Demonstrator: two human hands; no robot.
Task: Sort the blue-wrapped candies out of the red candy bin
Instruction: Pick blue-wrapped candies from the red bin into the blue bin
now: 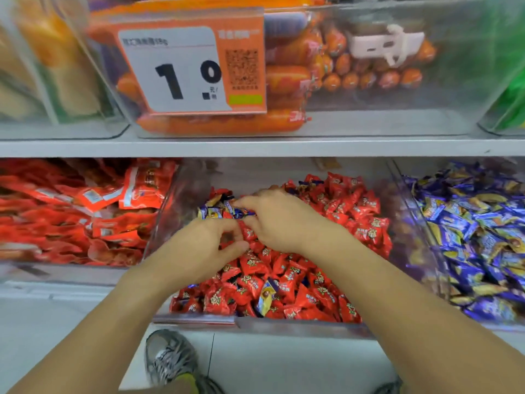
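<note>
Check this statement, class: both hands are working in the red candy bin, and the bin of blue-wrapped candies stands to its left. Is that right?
Wrong on one point: the head view shows the bin of blue-wrapped candies to the right of the red candy bin, not the left. The left hand and right hand do work in the red bin.

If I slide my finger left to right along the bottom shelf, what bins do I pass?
Bin of red packets → red candy bin, where both hands dig → bin of blue-wrapped candies.

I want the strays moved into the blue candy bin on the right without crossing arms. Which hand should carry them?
Probably the right hand: it pinches the blue candies and is nearer the blue bin.
</note>
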